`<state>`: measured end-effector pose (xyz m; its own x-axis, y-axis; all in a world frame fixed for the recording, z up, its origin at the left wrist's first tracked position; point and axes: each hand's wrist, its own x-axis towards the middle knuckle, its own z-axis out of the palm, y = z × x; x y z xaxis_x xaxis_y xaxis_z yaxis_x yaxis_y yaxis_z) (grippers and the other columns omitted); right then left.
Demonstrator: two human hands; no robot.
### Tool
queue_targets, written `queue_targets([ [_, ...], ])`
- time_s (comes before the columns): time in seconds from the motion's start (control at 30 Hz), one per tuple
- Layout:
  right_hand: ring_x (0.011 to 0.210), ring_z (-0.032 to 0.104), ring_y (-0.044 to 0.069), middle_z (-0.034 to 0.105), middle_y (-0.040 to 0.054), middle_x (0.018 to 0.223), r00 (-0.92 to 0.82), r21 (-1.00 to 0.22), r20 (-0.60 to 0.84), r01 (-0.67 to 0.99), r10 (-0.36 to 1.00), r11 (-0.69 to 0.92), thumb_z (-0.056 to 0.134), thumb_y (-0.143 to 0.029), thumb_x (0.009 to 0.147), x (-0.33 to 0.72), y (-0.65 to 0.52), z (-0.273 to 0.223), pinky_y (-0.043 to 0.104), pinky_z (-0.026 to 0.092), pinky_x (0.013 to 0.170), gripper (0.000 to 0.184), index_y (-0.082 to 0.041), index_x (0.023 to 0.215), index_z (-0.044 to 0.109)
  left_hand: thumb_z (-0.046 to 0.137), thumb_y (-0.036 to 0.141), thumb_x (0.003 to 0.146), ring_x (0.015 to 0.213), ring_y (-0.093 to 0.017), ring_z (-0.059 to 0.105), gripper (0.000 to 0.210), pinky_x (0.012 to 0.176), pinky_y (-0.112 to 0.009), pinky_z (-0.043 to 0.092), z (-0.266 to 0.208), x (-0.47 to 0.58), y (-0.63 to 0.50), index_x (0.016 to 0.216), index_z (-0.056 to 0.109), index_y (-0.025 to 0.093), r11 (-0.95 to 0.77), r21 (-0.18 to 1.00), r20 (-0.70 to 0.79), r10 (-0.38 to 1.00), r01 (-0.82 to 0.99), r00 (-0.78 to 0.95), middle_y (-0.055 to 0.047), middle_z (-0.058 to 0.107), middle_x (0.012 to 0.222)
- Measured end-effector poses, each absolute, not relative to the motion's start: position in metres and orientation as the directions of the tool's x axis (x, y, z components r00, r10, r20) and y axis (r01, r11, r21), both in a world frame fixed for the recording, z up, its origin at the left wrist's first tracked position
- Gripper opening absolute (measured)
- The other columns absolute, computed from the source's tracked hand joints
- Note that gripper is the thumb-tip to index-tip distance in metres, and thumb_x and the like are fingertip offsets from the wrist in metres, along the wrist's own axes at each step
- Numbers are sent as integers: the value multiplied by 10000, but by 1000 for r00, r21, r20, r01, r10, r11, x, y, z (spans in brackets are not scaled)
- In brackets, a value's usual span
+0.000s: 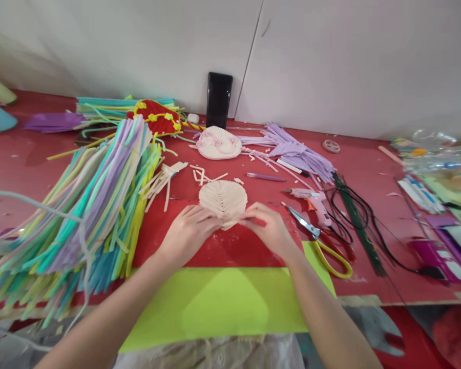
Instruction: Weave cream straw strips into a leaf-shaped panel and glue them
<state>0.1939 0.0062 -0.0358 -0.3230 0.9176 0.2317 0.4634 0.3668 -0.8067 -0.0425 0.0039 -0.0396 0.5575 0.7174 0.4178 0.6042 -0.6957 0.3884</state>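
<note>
A cream leaf-shaped piece (223, 199), made of pipe cleaners laid in slanted rows, lies on the red table between my hands. My left hand (190, 225) pinches its lower left edge. At its lower right edge, my right hand (267, 225) has thumb and fingertips closed on the rim. Just behind it lie bent cream pipe cleaner scraps (203, 176). A white oval fan-like piece (218, 143) with pink swirls and a twisted lilac stem rests farther back.
A large bundle of coloured pipe cleaners (100, 200) fills the left side. Yellow-handled scissors (311, 229), a pink glue gun (318, 205) and a black cord (380, 238) lie at right. A black phone (218, 97) leans on the wall. Yellow-green sheet (218, 302) covers the front edge.
</note>
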Motion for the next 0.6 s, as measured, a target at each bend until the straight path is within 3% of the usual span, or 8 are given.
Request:
queue_targets([
  [0.2, 882, 621, 168, 697, 35, 920, -475, -690, 275, 508, 836, 516, 568, -251, 918, 200, 0, -51, 329, 491, 828, 124, -246, 953, 687, 584, 268, 896, 936, -218, 598, 213, 844, -386, 440, -48, -43, -8, 1095, 633, 213, -602, 370, 298, 799, 708, 523, -62, 672, 1070],
  [0.3, 858, 624, 176, 699, 36, 896, -473, -674, 263, 534, 841, 511, 573, -260, 915, 200, 3, -58, 350, 499, 813, 116, -244, 930, 687, 622, 317, 867, 970, -243, 595, 291, 864, -417, 440, -49, -43, -7, 1134, 611, 202, -554, 349, 265, 832, 756, 488, -86, 654, 1106],
  [0.47, 896, 617, 193, 685, 49, 958, -454, -634, 272, 579, 849, 513, 595, -270, 900, 202, 2, -61, 371, 501, 825, 118, -257, 974, 686, 586, 309, 892, 901, -218, 610, 218, 833, -400, 447, -49, -52, -7, 1094, 632, 242, -564, 341, 257, 826, 752, 502, -66, 663, 1053],
  [0.6, 965, 592, 225, 655, 69, 1015, -433, -553, 284, 655, 856, 514, 624, -317, 878, 213, -1, -59, 400, 490, 864, 199, -267, 1066, 665, 519, 256, 926, 891, -226, 602, 231, 809, -398, 447, -43, -53, -20, 1128, 630, 240, -586, 231, 284, 804, 777, 522, -73, 667, 1036],
])
